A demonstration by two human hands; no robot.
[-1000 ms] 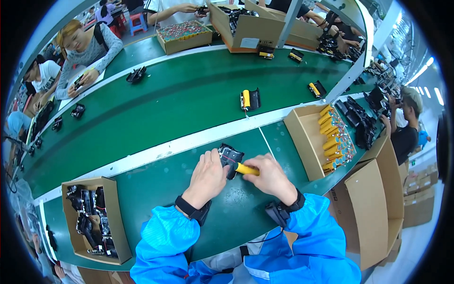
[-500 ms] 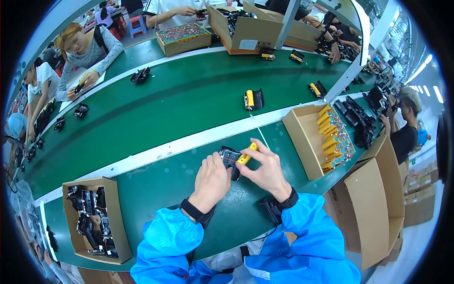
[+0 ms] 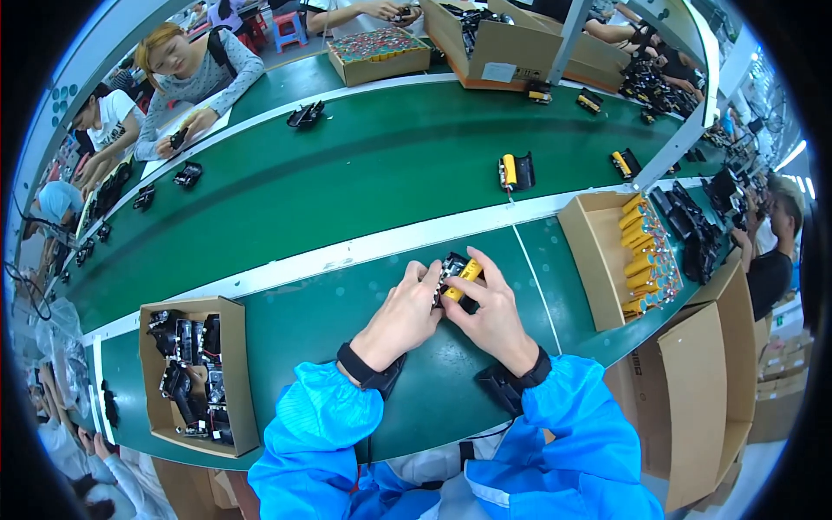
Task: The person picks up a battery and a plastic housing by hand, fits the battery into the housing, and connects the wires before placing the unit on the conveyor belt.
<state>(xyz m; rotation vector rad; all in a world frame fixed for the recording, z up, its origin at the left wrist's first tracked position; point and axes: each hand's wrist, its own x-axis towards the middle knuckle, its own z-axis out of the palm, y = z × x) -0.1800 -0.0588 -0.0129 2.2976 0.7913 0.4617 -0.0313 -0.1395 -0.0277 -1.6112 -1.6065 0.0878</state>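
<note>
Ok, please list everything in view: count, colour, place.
battery cell: one, yellow, held, centre
casing: one, black, beside cell
boxed cells: several, yellow, right box
boxed parts: several, black, left box
cell-fitted casings: at least four, black-yellow, belt
loose parts: several, black, belt
piled parts: several, black, far right
other cartons: at least four, brown, far, lower right
belt: one, green, middle
worktable: one, green, near
workers: several, mixed clothing, around belt
sleeves: two, blue, forearms
wristbands: two, black, wrists
left fingers: several, bare, at casing
right fingers: several, bare, on cell

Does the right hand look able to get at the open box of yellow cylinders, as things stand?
Probably yes: only bench surface shows between the right hand and that box. However, this hand is occupied, holding another yellow cylinder.
</note>
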